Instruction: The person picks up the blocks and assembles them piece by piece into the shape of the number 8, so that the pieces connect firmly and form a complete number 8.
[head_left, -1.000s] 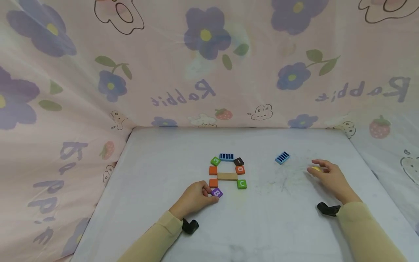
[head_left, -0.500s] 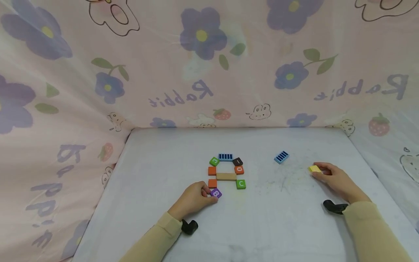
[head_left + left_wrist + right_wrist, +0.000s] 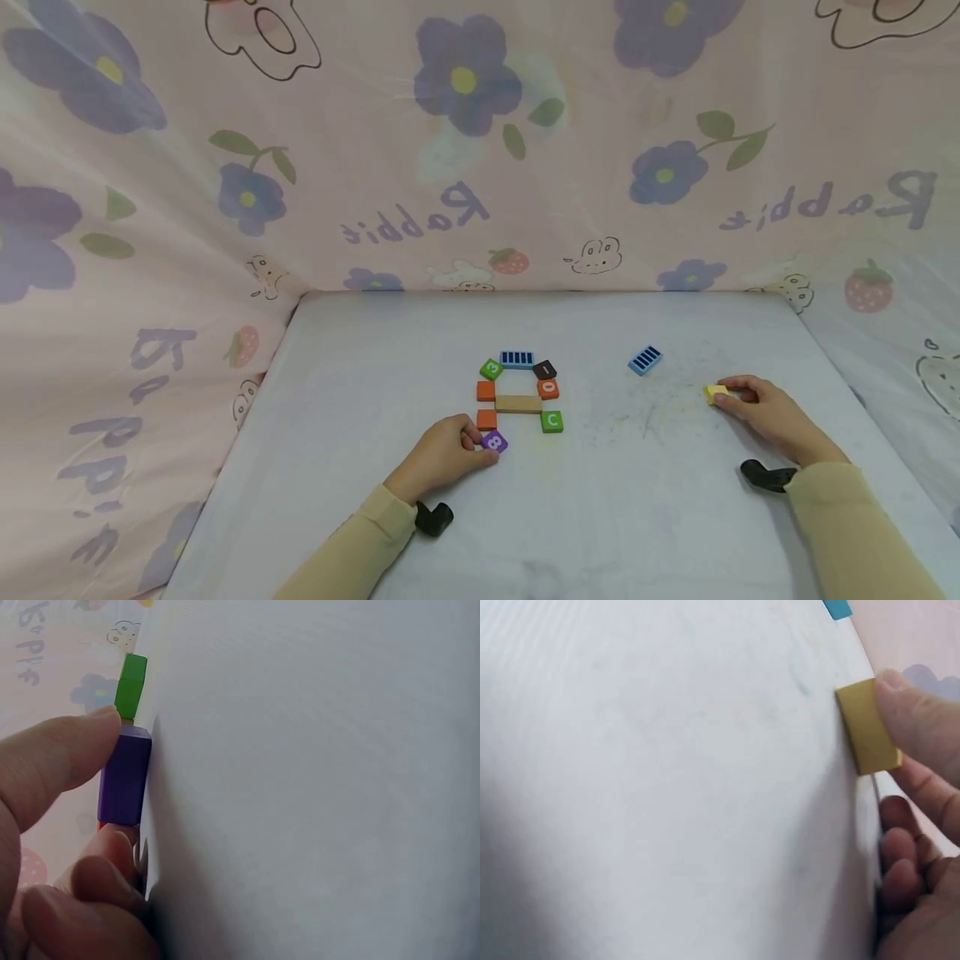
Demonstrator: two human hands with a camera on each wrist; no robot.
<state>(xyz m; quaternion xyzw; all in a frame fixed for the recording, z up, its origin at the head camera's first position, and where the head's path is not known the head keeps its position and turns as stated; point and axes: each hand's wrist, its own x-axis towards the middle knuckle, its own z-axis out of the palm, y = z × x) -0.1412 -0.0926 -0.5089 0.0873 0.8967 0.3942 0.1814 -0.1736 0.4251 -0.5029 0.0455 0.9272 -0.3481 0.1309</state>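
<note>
My left hand (image 3: 442, 454) pinches a purple number block (image 3: 494, 442) marked 8 between thumb and finger, at the lower left of a block figure. Just above it lies an orange block (image 3: 487, 419), with another orange block (image 3: 486, 391) higher up. A plain wooden block (image 3: 518, 405) bridges the figure's two sides. On its right side are a green C block (image 3: 552, 422) and an orange 0 block (image 3: 548, 389). Far to the right, my right hand (image 3: 772, 417) holds a yellow block (image 3: 868, 727) by thumb and fingers, low over the table in the right wrist view.
A green 3 block (image 3: 491, 369), a blue striped block (image 3: 517, 359) and a black block (image 3: 544, 369) close the figure's top. Another blue striped block (image 3: 645, 360) lies between the figure and my right hand. A patterned cloth (image 3: 480, 167) rises behind the white table (image 3: 390, 350).
My right hand has shifted slightly right and down, and the yellow block, mostly covered before, now shows between its fingers. My left hand stays on the purple block.
</note>
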